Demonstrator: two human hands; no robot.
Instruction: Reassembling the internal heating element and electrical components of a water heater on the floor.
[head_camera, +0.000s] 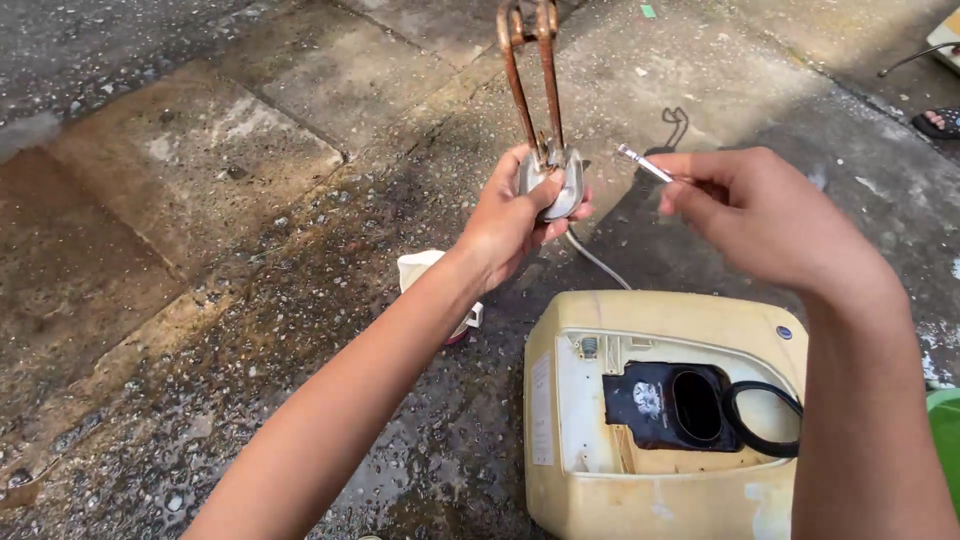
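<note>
I see the left hand (520, 215) clamped on a rusty heating element (535, 90) held upright above the yellowed heater (640, 420), while the right hand (760, 215) pinches a small metal rod (645, 163) beside it.

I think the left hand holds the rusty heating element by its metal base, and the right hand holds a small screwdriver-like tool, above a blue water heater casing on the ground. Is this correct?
Not quite: the head view shows the casing is pale yellow, not blue. The rest holds: the left hand grips the rusty heating element by its metal base, and the right hand holds a small thin tool.

Wet concrete ground (200, 180) under yellowed heater casing (560, 400), white cup (420, 268).
</note>
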